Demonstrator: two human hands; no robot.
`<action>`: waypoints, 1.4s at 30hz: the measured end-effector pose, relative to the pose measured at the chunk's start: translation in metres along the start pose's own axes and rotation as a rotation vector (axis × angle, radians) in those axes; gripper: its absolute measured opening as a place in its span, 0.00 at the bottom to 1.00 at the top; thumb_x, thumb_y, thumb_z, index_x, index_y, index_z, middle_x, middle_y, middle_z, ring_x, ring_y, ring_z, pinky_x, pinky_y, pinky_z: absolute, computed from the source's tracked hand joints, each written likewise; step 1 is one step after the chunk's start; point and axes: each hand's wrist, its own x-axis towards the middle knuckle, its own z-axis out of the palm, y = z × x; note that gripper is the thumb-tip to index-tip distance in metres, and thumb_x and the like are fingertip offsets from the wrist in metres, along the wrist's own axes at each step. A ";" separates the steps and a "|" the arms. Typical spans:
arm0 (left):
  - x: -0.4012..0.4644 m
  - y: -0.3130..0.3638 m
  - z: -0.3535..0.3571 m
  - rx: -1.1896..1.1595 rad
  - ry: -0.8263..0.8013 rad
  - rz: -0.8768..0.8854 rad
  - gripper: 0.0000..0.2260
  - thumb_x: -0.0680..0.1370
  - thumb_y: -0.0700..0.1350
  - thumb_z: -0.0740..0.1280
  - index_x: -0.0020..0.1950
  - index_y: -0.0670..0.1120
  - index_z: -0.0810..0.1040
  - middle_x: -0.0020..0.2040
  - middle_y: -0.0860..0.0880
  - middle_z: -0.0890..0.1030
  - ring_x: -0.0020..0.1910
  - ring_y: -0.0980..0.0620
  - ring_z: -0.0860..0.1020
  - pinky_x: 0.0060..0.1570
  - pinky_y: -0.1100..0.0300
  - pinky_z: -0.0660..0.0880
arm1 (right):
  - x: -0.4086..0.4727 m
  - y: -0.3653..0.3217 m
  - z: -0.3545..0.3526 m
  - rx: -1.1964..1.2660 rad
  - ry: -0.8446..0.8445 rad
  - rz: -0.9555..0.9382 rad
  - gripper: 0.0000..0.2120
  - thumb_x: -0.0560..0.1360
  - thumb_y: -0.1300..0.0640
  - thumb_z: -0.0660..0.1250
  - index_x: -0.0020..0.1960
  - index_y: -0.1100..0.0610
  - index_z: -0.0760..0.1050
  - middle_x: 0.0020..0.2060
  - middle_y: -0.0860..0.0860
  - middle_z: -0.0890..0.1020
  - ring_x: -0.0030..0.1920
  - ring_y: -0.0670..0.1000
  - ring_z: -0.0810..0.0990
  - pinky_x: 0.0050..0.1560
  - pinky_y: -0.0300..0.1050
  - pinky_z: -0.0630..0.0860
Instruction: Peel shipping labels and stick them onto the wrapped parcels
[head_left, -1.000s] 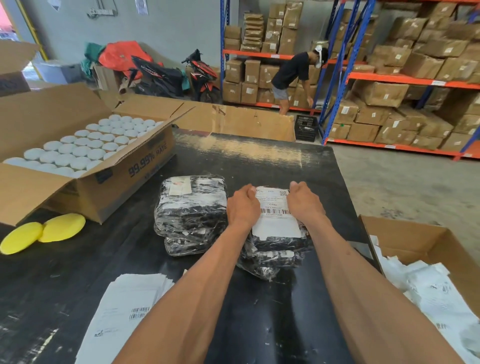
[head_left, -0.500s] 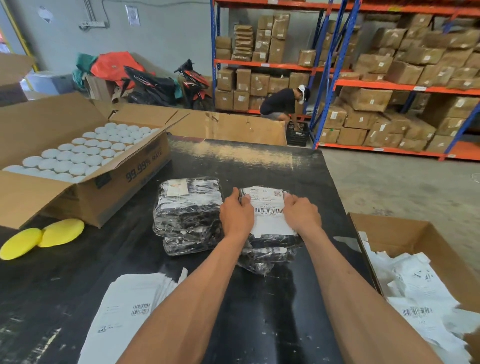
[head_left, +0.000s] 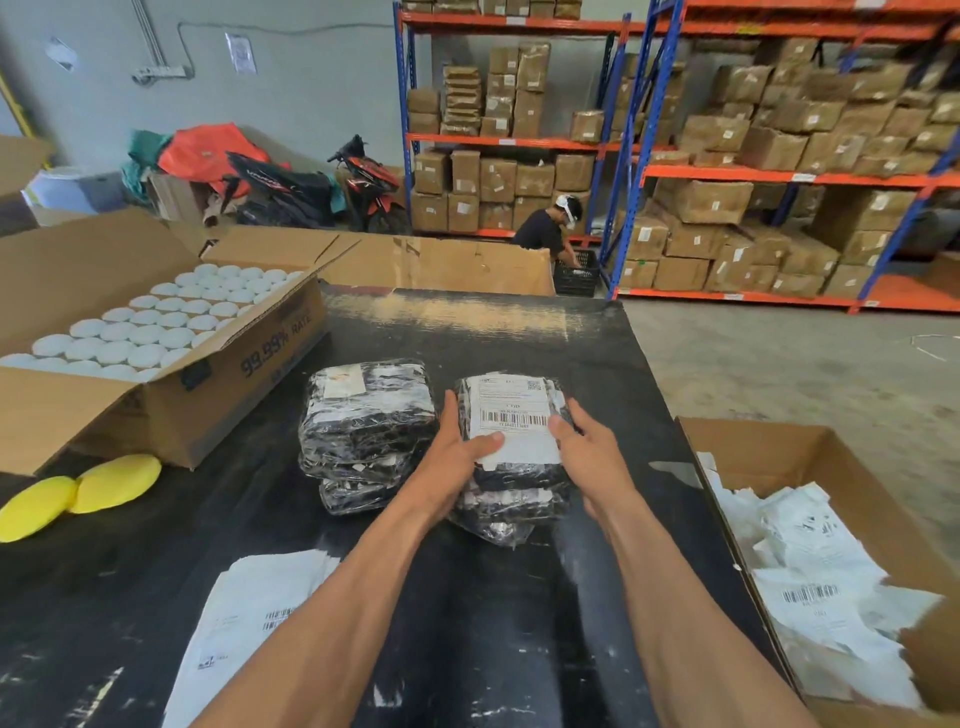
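A white shipping label (head_left: 511, 410) with a barcode lies stuck on the top black-wrapped parcel (head_left: 519, 475) of the right stack, at the middle of the black table (head_left: 493, 332). My left hand (head_left: 457, 452) grips this parcel's left side, thumb on the label's lower left corner. My right hand (head_left: 592, 457) grips its right side, thumb at the label's right edge. A second stack of wrapped parcels (head_left: 369, 421) stands just to the left, its top one bearing only a small tag. A pile of unpeeled label sheets (head_left: 249, 618) lies near the front edge.
An open carton (head_left: 249, 374) full of white round lids fills the left of the table, with two yellow pads (head_left: 78, 488) in front of it. A carton (head_left: 753, 431) of discarded backing paper stands at the right. A person (head_left: 545, 234) crouches by the shelving behind.
My hands were fists pressing down on the label; now they have slid outward and taken hold of the parcel's sides with thumbs on top. The person at the shelves has crouched down.
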 end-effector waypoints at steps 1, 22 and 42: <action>0.002 0.004 0.001 0.007 0.001 -0.002 0.44 0.80 0.36 0.67 0.82 0.54 0.39 0.79 0.52 0.63 0.67 0.58 0.68 0.63 0.63 0.65 | 0.000 -0.003 -0.001 0.022 0.019 0.017 0.31 0.81 0.51 0.67 0.81 0.51 0.61 0.75 0.48 0.72 0.70 0.51 0.75 0.72 0.56 0.73; 0.116 -0.002 0.156 0.349 -0.152 -0.102 0.43 0.77 0.41 0.68 0.83 0.51 0.43 0.83 0.46 0.46 0.78 0.42 0.61 0.43 0.66 0.80 | 0.031 -0.017 -0.158 -0.160 0.326 -0.012 0.27 0.73 0.51 0.78 0.70 0.55 0.78 0.64 0.50 0.82 0.61 0.49 0.82 0.68 0.52 0.76; 0.113 -0.083 0.197 0.603 -0.054 -0.143 0.38 0.79 0.41 0.64 0.83 0.54 0.47 0.83 0.43 0.44 0.81 0.44 0.49 0.78 0.52 0.55 | 0.033 0.067 -0.184 -0.538 0.382 0.086 0.24 0.79 0.41 0.67 0.73 0.47 0.75 0.63 0.52 0.84 0.62 0.52 0.80 0.60 0.43 0.72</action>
